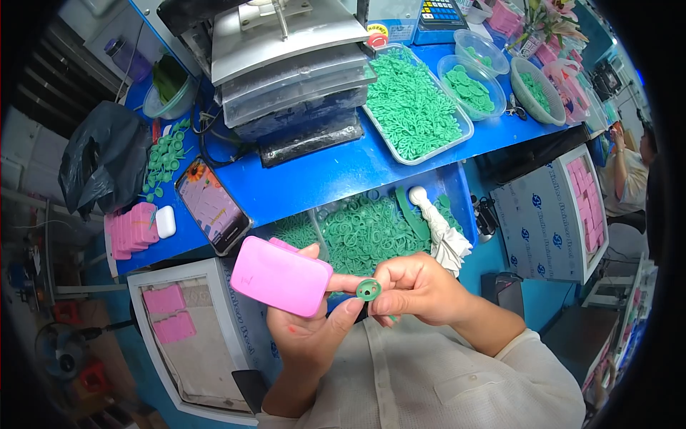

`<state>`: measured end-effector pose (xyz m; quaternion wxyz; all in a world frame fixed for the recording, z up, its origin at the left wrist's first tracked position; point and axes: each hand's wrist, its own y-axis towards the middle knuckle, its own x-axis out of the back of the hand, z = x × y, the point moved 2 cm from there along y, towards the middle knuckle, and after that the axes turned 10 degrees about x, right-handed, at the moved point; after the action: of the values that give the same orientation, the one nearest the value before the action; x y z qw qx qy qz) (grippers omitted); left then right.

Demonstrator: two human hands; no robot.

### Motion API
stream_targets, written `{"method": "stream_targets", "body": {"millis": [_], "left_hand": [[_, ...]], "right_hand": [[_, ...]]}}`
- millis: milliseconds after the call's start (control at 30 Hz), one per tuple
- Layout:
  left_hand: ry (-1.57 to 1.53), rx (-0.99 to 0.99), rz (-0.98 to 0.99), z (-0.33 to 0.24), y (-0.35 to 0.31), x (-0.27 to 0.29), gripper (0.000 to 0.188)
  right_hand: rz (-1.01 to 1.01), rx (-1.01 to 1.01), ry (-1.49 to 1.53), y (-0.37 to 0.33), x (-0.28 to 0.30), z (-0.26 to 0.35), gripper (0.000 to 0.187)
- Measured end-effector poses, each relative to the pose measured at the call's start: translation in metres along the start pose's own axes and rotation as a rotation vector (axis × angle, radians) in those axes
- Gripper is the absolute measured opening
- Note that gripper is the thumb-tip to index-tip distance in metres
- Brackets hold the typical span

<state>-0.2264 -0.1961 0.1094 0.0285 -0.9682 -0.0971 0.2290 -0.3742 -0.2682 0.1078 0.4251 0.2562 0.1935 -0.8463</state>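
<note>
My left hand [304,339] is closed on a pink block [282,275], a flat slab with rounded corners lying across its fingers. The left thumb and an outstretched finger also meet a small green round piece [368,289] with holes in it. My right hand [421,289] pinches that green piece between thumb and fingertips, just right of the pink block. Its other fingers curl underneath and are partly hidden. Beyond the hands, an open blue drawer [468,193] holds many green ring-like pieces [364,232], and a white cloth bundle [439,229] lies over its right part.
A layered metal press [286,93] stands on the blue bench [300,189]. A tray of green pieces [414,107] and several bowls [471,86] sit to its right. At left lie a phone [212,204], pink blocks [132,230] and a black bag [103,157]. Another person [632,171] sits far right.
</note>
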Motion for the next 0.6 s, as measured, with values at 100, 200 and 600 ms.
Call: {"method": "stream_targets", "body": {"millis": [100, 200, 600], "left_hand": [[0.025, -0.037, 0.003, 0.0023, 0.0015, 0.0027, 0.066], [-0.079, -0.007, 0.051, 0.0021, 0.0025, 0.0015, 0.067], [-0.048, 0.026, 0.094, 0.0038, 0.0027, 0.0046, 0.064]], "right_hand": [[-0.095, 0.076, -0.116, -0.0015, -0.0048, 0.0013, 0.017], [-0.142, 0.216, -0.422, -0.0025, -0.0061, 0.0060, 0.015], [-0.099, 0.390, -0.766, -0.0002, -0.0069, 0.0096, 0.017]]}}
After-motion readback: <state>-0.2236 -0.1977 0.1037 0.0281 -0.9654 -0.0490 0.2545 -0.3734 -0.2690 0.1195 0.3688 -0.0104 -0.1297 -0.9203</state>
